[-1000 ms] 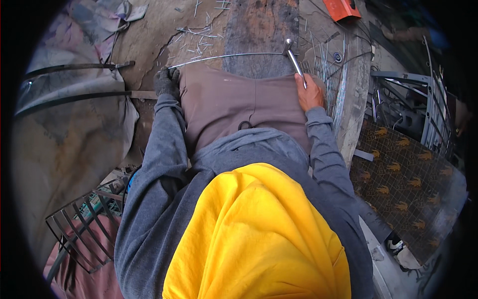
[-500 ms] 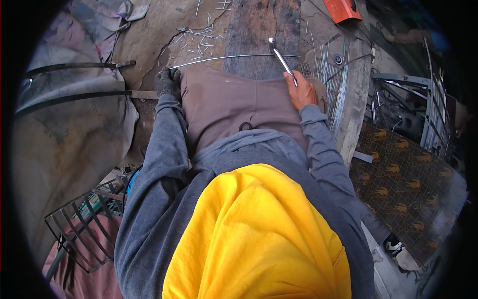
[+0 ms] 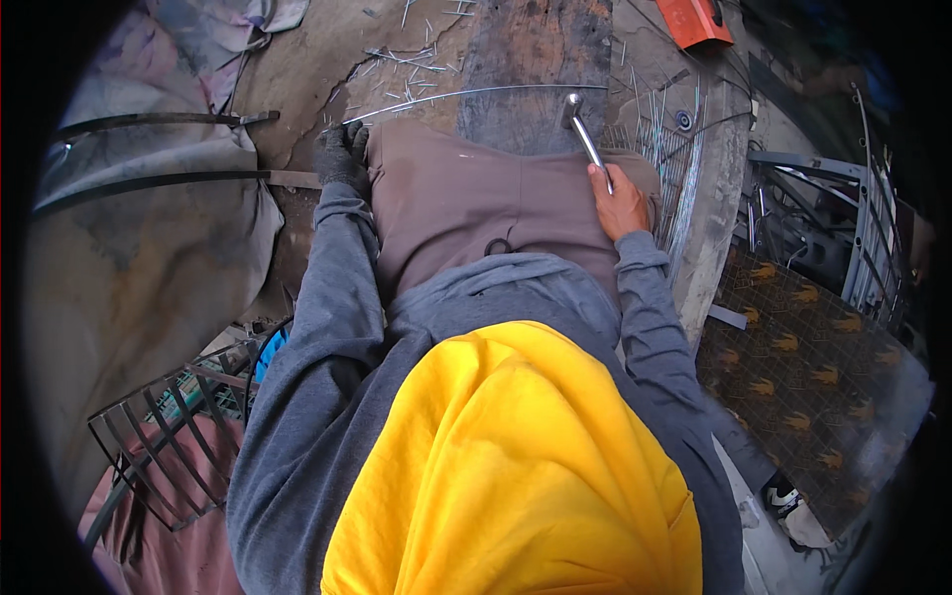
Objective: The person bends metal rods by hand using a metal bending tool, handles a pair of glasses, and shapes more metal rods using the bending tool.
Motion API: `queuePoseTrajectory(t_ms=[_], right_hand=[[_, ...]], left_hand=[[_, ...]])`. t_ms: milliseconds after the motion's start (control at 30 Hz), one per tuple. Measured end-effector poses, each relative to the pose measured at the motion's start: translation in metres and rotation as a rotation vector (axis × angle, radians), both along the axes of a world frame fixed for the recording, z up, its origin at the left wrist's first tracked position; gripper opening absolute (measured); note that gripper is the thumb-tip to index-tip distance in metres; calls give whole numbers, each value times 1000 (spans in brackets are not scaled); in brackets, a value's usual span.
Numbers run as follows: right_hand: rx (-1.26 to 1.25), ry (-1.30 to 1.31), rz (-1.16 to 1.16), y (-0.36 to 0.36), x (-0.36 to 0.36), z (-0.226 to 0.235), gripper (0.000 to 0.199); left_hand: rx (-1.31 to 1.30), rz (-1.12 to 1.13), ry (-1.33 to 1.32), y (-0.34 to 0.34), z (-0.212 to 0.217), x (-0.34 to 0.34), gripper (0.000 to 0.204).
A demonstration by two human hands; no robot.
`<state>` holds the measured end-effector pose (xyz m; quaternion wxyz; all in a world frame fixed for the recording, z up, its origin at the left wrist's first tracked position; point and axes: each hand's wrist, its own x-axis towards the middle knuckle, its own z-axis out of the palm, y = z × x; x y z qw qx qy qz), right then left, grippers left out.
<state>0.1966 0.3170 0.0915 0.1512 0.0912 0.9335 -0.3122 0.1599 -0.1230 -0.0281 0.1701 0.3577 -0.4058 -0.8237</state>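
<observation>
the hammer [image 3: 583,134] has come down onto the wire [image 3: 476,92] on the plank [image 3: 535,59]; right hand [image 3: 620,203] closed around its handle; gloved left hand [image 3: 342,154] pinches the wire's end.

A dark knitted glove covers the left hand [image 3: 342,157] gripping a thin, bright metal wire [image 3: 476,92], while the bare right hand [image 3: 622,203] holds a shiny steel hammer [image 3: 581,129] over a weathered, rough wooden plank [image 3: 535,59] on cracked, dusty concrete ground [image 3: 317,59].
</observation>
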Motion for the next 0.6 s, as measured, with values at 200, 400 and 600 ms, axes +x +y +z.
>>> queuePoseTrajectory(t_ms=[200,400,600], right_hand=[[-21,-17,-21,-6,-2,3,52],[-4,47,-45,-2,-1,-4,48],[-49,83,-46,-8,0,-4,50]], left_hand=[[57,-216,-88,1,-1,-8,16],[81,-379,-286,15,4,-27,12],[80,-596,-155,-10,-16,-21,15]])
